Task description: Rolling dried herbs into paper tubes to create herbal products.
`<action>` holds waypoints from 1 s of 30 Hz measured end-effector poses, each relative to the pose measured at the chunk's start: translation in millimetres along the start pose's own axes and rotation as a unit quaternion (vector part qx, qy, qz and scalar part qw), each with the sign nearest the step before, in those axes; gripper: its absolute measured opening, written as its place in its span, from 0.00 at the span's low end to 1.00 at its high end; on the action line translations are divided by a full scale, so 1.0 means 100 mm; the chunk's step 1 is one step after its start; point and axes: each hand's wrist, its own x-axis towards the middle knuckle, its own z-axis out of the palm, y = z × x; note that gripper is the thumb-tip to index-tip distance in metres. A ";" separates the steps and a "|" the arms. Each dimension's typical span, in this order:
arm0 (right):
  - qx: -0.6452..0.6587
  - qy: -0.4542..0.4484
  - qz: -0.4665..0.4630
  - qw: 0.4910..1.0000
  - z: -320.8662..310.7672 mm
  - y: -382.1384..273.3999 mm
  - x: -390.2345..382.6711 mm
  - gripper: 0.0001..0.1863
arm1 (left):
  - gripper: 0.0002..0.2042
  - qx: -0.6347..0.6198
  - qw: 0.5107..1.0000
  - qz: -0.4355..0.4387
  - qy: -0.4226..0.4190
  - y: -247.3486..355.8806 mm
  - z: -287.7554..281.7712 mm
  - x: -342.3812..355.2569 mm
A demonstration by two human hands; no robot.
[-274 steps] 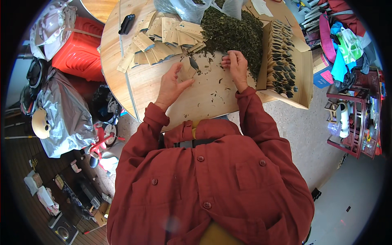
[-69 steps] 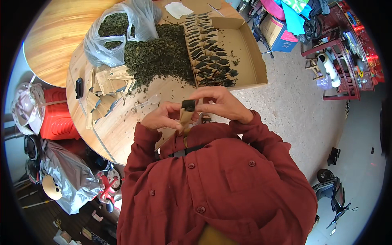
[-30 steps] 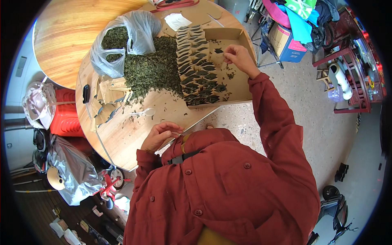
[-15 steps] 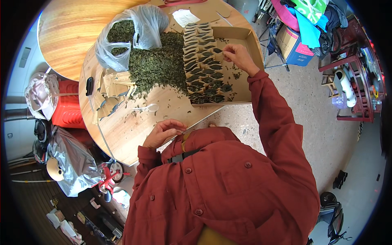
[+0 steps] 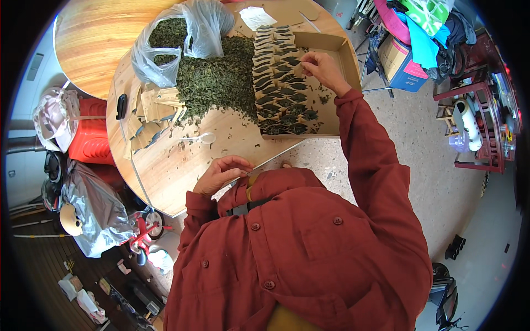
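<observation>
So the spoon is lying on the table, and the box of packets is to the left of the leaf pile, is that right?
Not quite: the head view shows the box of packets to the right of the leaf pile. The spoon is indeed lying on the table.

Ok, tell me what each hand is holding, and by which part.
Left hand: nothing visible. Right hand: fingertips bunched beside the paper packets; whether they grip one cannot be told.
</observation>
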 end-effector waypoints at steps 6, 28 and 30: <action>-0.003 0.010 -0.005 1.000 0.04 0.05 0.00 0.06 | 0.16 0.010 1.000 -0.006 0.002 -0.03 -0.02 -0.01; 0.056 0.005 0.013 0.998 0.04 0.15 -0.04 0.08 | 0.13 0.011 1.000 -0.025 -0.003 -0.06 -0.07 -0.06; 0.064 0.007 0.023 0.998 0.05 0.14 -0.04 0.06 | 0.13 0.010 1.000 -0.023 -0.001 -0.05 -0.06 -0.07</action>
